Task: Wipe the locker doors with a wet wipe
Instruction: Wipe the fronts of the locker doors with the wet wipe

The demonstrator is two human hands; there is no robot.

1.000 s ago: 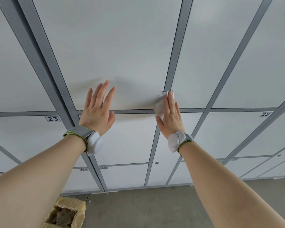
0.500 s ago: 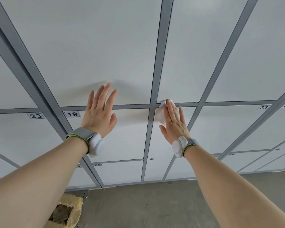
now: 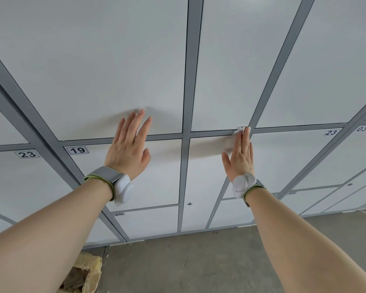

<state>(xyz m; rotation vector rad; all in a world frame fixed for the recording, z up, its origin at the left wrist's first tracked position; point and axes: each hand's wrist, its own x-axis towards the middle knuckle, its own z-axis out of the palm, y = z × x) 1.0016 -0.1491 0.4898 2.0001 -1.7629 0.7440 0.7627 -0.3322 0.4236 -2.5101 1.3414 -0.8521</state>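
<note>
White locker doors in a grey frame fill the view. My right hand lies flat with straight fingers and presses a white wet wipe against the top right corner of a lower door, at the grey crossbar. Most of the wipe is hidden under the palm. My left hand rests flat, fingers spread, over the crossbar above the door marked 19, and holds nothing.
Number labels 23, 20 and 03 mark nearby doors. A small round lock sits on the lower door. Below is a grey concrete floor, with an open cardboard box at the bottom left.
My right hand has slid the wipe to the right along the top edge of the lower door. My left hand stays flat in about the same place on the lockers.
</note>
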